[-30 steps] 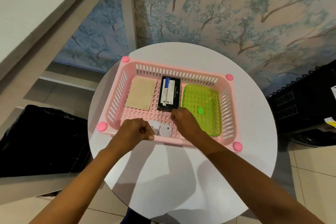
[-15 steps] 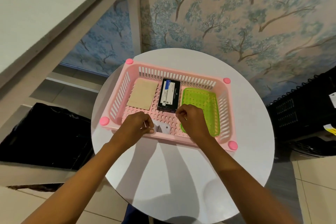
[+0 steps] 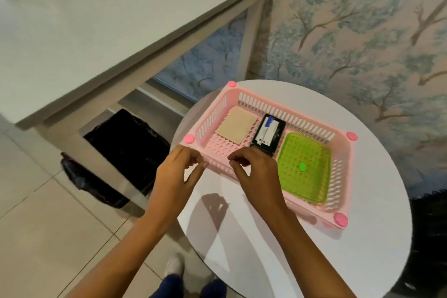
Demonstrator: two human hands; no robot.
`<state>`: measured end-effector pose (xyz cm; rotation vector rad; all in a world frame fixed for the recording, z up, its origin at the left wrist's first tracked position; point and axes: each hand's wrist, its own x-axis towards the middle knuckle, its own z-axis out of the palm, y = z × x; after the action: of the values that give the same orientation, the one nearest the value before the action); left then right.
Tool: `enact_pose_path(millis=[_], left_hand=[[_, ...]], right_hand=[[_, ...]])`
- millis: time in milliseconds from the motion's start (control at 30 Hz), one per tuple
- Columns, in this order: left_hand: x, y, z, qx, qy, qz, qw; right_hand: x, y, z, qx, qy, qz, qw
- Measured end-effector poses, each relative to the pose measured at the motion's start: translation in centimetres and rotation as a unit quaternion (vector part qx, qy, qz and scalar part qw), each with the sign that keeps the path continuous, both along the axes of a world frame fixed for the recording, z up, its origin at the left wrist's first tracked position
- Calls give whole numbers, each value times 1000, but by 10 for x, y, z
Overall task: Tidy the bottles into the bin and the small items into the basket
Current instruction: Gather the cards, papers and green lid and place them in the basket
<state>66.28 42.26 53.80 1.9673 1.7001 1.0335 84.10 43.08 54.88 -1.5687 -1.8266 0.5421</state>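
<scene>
A pink slotted basket stands on a round white table. In it lie a tan card, a black pencil box with a white label and a green perforated tray. My left hand hovers at the basket's near left corner with thumb and fingers loosely apart and nothing in it. Over the near rim, my right hand hangs with curled fingers that hold nothing I can see. It hides part of the basket floor. No bottles are in view.
A bin lined with a black bag sits on the tiled floor under a large white table to the left. Wallpaper with trees backs the round table. A dark crate stands at the right edge.
Both hands have lifted off the basket's front floor and drawn back to its near rim. The white card that lay between them is out of sight. My view has swung left.
</scene>
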Motion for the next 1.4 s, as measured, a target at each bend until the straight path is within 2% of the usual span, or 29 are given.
enact_pose_path(millis=[233,433,633,900,1167,1400], left_hand=[[-89,-45,8,9,4,53,999],[-201,-87,1,26,-17,104,994],[-348,-128,1,47,-37,182,981],[-502,-175,1,56,-68,322,943],[-630,-168,-28,35,-93,430,897],[-758,-118,-44,14,-96,482,871]], right_hand=[[-99,-17,-2,37,-102,143,984],[-215,-39,-6,62,-114,237,963],[-368,-64,-4,83,-88,273,954],[-537,-82,4,61,-20,323,944],[-694,-42,-18,40,-62,423,903],[-849,34,-43,16,-52,446,893]])
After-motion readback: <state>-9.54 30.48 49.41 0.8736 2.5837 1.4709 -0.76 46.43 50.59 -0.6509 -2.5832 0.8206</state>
